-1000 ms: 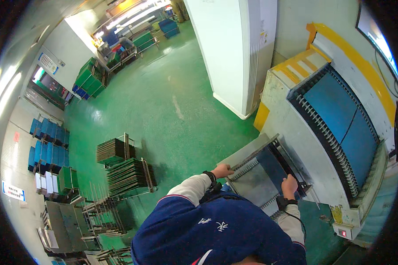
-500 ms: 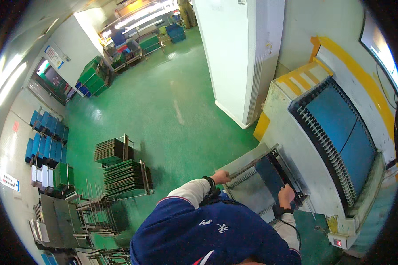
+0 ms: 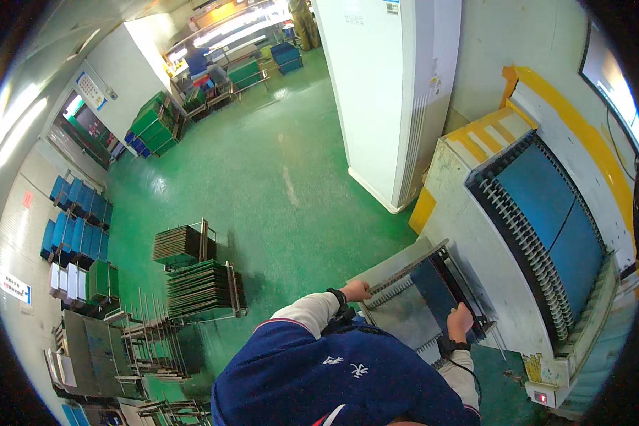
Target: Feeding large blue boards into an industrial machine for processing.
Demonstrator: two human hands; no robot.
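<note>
One left hand [image 3: 357,290], one right hand [image 3: 460,319] at one metal frame [image 3: 392,292]

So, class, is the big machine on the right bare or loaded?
Loaded: the machine carries blue panels, with a dark line dividing them.

The frame [image 3: 405,272] stands between the rack [image 3: 233,287] and the machine [image 3: 497,284].

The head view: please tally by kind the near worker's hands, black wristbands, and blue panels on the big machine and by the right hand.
Left hand and right hand: 2
Black wristbands: 2
Blue panels on the big machine: 2
Dark blue panel by the right hand: 1
Total: 7
</note>
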